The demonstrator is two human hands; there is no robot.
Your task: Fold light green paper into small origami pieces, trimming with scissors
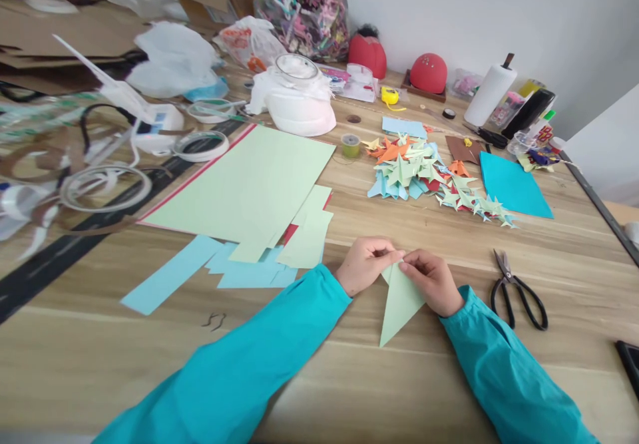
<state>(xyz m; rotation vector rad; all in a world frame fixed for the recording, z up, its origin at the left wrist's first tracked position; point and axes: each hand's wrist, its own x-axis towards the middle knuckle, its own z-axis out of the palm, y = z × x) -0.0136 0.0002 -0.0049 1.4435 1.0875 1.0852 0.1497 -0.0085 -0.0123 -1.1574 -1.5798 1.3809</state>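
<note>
My left hand (364,264) and my right hand (433,281) meet at the top of a pale green folded paper (399,304), a long triangle whose tip points toward me. The fingers of both hands are pinched on its upper edge. It lies on the wooden table (349,364) near the front. Both arms wear teal sleeves.
Black scissors (516,291) lie right of my hands. A pile of folded paper shapes (424,171) and a teal sheet (514,184) sit further back. Large green sheets (249,191) and blue paper strips (210,271) lie to the left, with tape rolls (104,188) beyond.
</note>
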